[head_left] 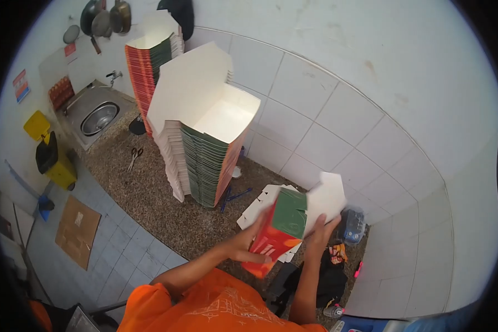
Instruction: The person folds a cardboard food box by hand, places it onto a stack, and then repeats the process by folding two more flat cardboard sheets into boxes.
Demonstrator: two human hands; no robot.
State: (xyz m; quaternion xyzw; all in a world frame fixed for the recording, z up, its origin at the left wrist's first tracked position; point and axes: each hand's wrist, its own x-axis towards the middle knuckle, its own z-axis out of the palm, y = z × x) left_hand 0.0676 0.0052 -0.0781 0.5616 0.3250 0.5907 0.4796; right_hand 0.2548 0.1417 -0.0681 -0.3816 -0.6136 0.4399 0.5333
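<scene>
A red and green food carton (289, 213) is tilted in front of my chest, its white inner flap (325, 197) standing up on the right. My left hand (250, 243) grips the carton's left side, the thumb lying across the red face. At the right side, my right hand (321, 232) is closed on the carton near the base of the white flap. Flat white card pieces (258, 206) lie on the counter behind and under the carton. Farther off stands a tall stack of nested green and orange cartons (207, 163), with a white open interior on top.
Another carton stack (144, 77) rises behind the first. On the granite counter (108, 163) are scissors (134, 157), blue pens (237, 195) and, at right, a clear plastic container (353, 226). A sink (99, 119) is at far left; the tiled wall (343, 138) borders the counter.
</scene>
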